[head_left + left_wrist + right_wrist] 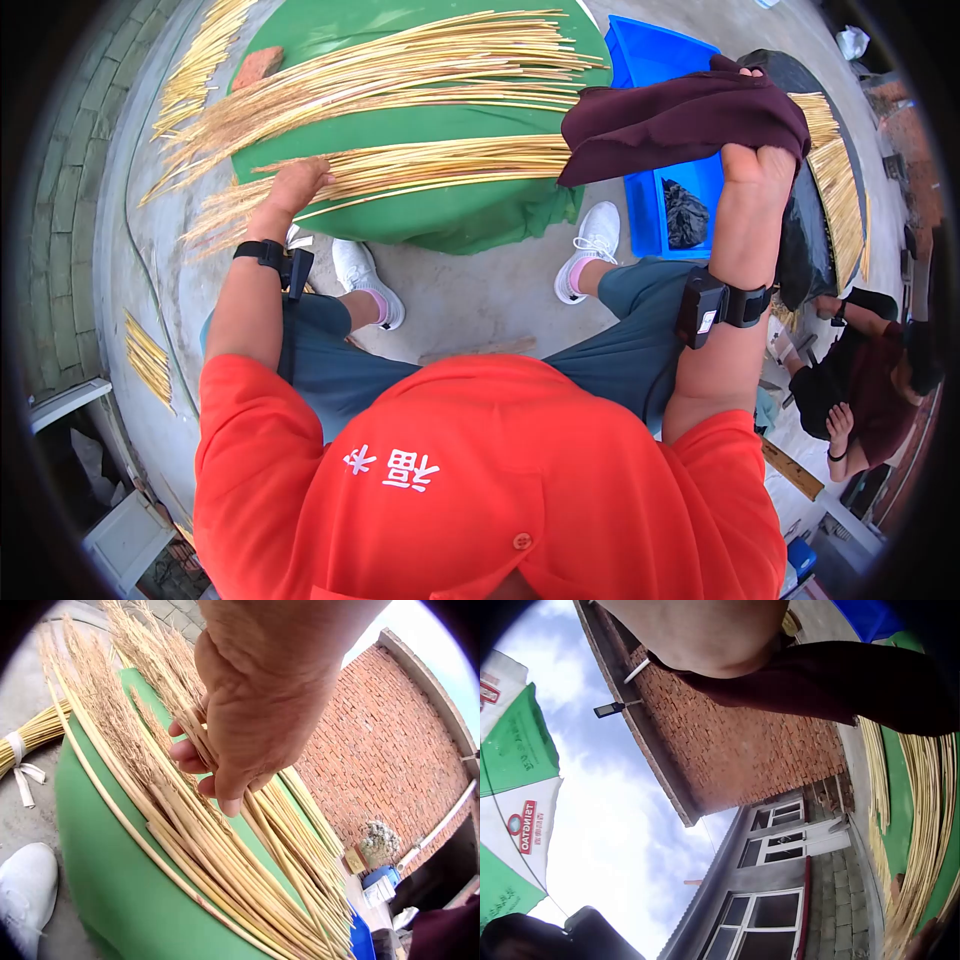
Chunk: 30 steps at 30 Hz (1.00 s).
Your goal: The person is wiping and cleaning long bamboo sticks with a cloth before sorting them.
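My left hand (300,185) grips dry straw-coloured stalks near their feathery heads, at the left end of the nearer bundle (450,163). In the left wrist view, the thumb and curled fingers close around a few stalks (193,733) raised over the others. My right hand (757,163) holds a dark maroon cloth (680,125), which covers most of its fingers; a fingertip shows at the cloth's far edge. The cloth's left end overlaps the cut ends of the nearer bundle. Both bundles lie across a green cover (500,210), the larger stalk bundle (400,75) farther back.
A blue bin (640,215) with a black plastic bag (685,215) stands right of the green cover. More stalks (835,200) rest on black plastic at the right. A brick (258,67) sits at the back left. Another person (875,390) is at the far right.
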Each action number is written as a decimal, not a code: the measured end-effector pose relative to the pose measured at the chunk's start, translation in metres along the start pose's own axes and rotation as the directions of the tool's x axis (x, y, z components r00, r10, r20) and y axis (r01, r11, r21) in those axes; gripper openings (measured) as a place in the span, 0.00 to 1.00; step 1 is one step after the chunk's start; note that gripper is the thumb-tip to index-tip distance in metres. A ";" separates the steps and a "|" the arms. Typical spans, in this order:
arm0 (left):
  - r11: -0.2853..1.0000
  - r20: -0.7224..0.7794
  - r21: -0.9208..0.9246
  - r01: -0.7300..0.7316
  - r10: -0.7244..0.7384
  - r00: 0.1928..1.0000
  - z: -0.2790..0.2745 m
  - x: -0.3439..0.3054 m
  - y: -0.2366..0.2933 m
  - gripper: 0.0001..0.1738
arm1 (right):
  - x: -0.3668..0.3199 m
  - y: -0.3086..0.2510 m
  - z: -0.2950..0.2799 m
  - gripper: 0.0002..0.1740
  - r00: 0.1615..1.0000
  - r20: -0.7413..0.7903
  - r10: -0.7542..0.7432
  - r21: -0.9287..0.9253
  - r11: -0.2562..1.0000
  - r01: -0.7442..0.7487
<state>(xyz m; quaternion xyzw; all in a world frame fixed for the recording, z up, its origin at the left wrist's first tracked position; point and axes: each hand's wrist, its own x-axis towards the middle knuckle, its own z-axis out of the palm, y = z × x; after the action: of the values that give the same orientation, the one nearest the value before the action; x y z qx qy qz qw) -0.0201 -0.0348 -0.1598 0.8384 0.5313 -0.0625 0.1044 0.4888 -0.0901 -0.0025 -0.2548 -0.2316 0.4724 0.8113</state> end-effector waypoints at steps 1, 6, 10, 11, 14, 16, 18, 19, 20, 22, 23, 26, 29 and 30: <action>0.999 -0.025 0.040 0.021 -0.020 0.999 0.004 0.000 -0.001 0.14 | -0.001 0.000 0.001 0.08 1.000 0.021 -0.022 -0.018 1.000 0.022; 0.984 -0.084 0.145 0.102 -0.091 0.992 0.013 0.000 -0.001 0.09 | 0.001 0.009 -0.010 0.10 0.968 0.119 0.221 0.195 0.951 -0.242; 0.975 -0.085 0.202 0.091 -0.075 0.994 0.018 0.000 -0.003 0.09 | -0.033 0.035 0.004 0.11 0.844 0.231 0.483 0.088 0.854 -0.513; 0.963 -0.052 0.243 0.116 -0.107 0.993 0.017 0.000 0.001 0.10 | -0.044 0.046 0.007 0.12 0.802 0.251 0.542 0.043 0.821 -0.569; 0.946 -0.044 0.289 0.145 -0.139 0.989 0.020 -0.001 0.003 0.11 | -0.088 0.068 0.028 0.12 0.640 0.294 0.710 -0.077 0.685 -0.724; 0.944 -0.067 0.293 0.151 -0.138 0.988 0.025 -0.001 0.001 0.11 | -0.109 0.076 0.044 0.18 0.495 0.391 0.776 -0.434 0.630 -0.644; 0.934 0.012 0.310 0.178 -0.191 0.982 0.026 0.002 0.001 0.13 | -0.127 0.092 0.038 0.19 0.427 0.295 0.854 -0.520 0.519 -0.679; 0.932 0.007 0.315 0.178 -0.190 0.982 0.024 0.002 0.002 0.13 | -0.136 0.106 0.024 0.17 0.395 0.383 0.835 -0.611 0.550 -0.570; 0.926 0.002 0.329 0.187 -0.198 0.980 0.023 0.001 0.004 0.15 | -0.145 0.121 0.007 0.16 0.350 0.463 0.814 -0.682 0.580 -0.446; 0.923 -0.003 0.321 0.211 -0.221 0.975 0.020 0.000 0.008 0.19 | -0.150 0.124 0.004 0.13 0.270 0.499 0.824 -0.812 0.553 -0.187; 0.922 -0.005 0.328 0.208 -0.218 0.976 0.018 0.000 0.010 0.19 | -0.152 0.125 0.004 0.12 0.233 0.521 0.821 -0.837 0.545 -0.051; 0.925 0.019 0.305 0.224 -0.242 0.970 0.010 0.002 0.018 0.25 | -0.149 0.124 0.010 0.08 0.126 0.644 0.754 -0.722 0.546 0.425; 0.944 0.012 0.231 0.236 -0.245 0.969 -0.006 0.001 0.029 0.27 | -0.151 0.130 0.012 0.04 -0.076 0.802 0.592 -0.086 0.241 0.967; 0.940 0.008 0.238 0.243 -0.252 0.968 -0.011 0.002 0.031 0.27 | -0.150 0.134 0.011 0.03 -0.135 0.824 0.551 0.102 0.090 0.991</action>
<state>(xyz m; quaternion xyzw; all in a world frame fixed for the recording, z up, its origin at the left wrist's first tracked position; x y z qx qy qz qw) 0.0086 -0.0428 -0.1465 0.7701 0.6191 -0.1538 0.0059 0.3281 -0.1638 -0.0989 -0.1525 -0.9762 -0.0979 0.1188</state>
